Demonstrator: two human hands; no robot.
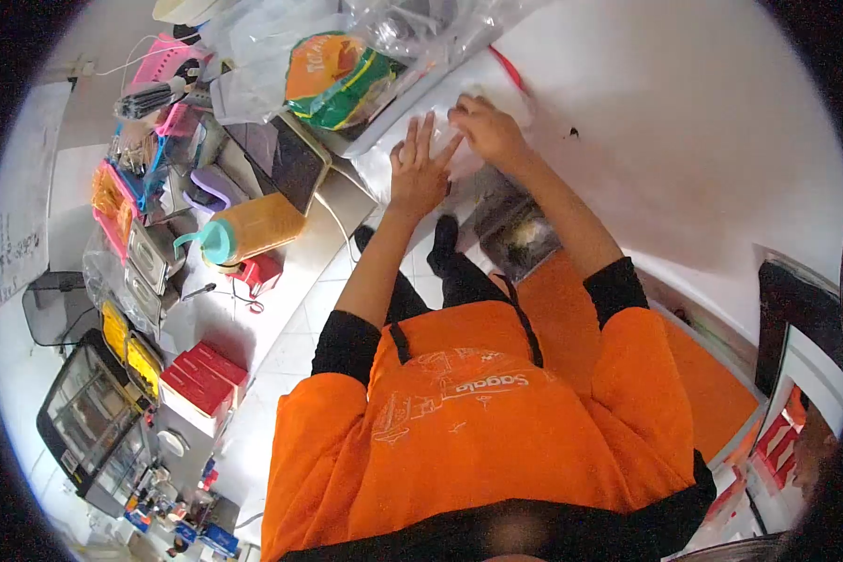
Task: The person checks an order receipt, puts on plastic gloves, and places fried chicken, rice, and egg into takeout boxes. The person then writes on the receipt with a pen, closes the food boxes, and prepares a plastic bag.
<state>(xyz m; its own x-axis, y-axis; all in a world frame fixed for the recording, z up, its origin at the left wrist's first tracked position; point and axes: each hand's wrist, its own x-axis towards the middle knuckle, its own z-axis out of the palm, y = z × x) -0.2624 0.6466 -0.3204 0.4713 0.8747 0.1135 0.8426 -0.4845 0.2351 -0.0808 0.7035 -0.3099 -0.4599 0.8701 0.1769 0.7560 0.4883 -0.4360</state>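
My left hand (421, 169) lies with its fingers spread and stretched out over a whitish, see-through plastic sheet or bag (377, 161). Just to the right, my right hand (489, 129) has its fingers bent and drawn together near the same plastic. What they pinch, if anything, is hidden by the hand. A red strip (508, 70) runs along the plastic beyond my right hand. A green and orange printed package (335, 80) in clear wrapping lies past my left hand.
To the left are a squeeze bottle (258, 229) with a teal cap, a dark flat device (276, 159), red boxes (201, 379) and pink baskets (164, 61). A white wall (684, 140) rises at the right. A dark bag-like bundle (515, 225) sits below my right forearm.
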